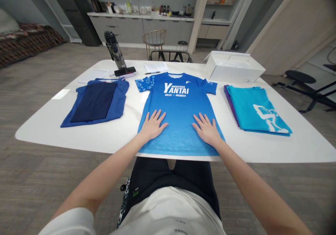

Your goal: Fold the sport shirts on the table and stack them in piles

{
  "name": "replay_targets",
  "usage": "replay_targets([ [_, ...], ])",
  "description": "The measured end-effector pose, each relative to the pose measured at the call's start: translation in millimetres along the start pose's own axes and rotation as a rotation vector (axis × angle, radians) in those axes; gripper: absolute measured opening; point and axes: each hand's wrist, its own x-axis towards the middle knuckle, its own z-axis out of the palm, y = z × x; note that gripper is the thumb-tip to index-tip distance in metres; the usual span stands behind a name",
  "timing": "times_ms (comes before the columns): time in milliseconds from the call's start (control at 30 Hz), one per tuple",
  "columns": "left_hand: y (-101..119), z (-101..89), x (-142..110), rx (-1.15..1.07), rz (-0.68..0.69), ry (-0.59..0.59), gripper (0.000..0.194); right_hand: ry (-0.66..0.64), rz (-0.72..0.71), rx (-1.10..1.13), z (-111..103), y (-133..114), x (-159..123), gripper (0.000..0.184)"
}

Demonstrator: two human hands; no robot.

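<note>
A bright blue T-shirt [180, 104] with white "YANTAI MARATHON" lettering lies spread flat, front up, in the middle of a white table [115, 137], its hem at the near edge. My left hand [153, 125] rests palm down on the shirt's lower left part, fingers spread and open. My right hand [207, 129] lies flat on the lower right part, fingers apart as well. Neither hand holds anything.
A pile of dark blue garments [96, 102] lies to the left and a folded turquoise shirt on a purple one [258, 112] to the right. Behind stand a white open box [233, 69], papers with a pen [156, 68] and a black bottle-like device [117, 55]. Chairs stand beyond the table.
</note>
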Motion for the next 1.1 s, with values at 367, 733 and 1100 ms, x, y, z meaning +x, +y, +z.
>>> replay_targets([
  [367,16,-0.3,47,0.007,-0.025,0.068,0.073,0.006,-0.01,-0.025,-1,-15,46,0.072],
  [733,-12,8.2,102,-0.057,-0.092,0.024,0.072,-0.036,0.017,0.049,0,-14,98,0.076],
  [1100,-5,8.6,170,-0.076,-0.084,0.06,0.072,-0.031,-0.037,0.054,-9,-33,175,0.072],
])
